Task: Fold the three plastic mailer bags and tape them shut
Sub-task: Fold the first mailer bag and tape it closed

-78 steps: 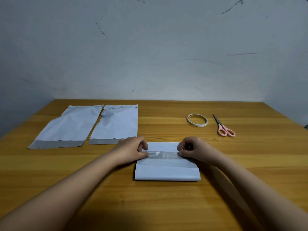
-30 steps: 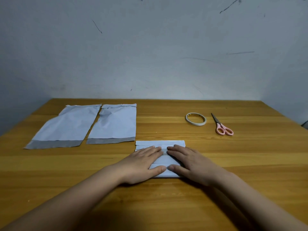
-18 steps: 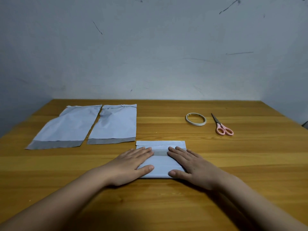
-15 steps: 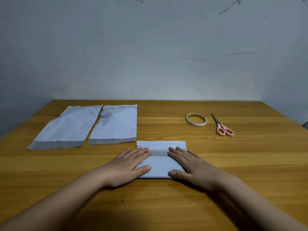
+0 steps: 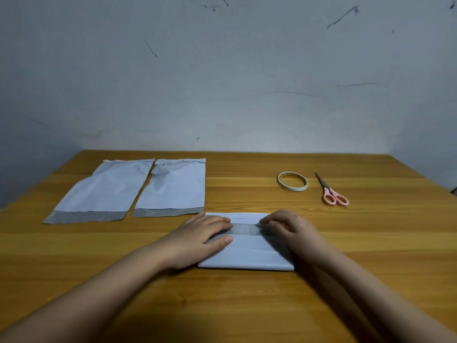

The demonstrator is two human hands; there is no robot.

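Currently: folded pale-blue plastic mailer bag [image 5: 249, 253] flat at near table centre, long axis left-right. Left hand [image 5: 197, 240] and right hand [image 5: 288, 227] press it, fingers flat. Beige tape roll [image 5: 292, 181] far right, nearer right hand.
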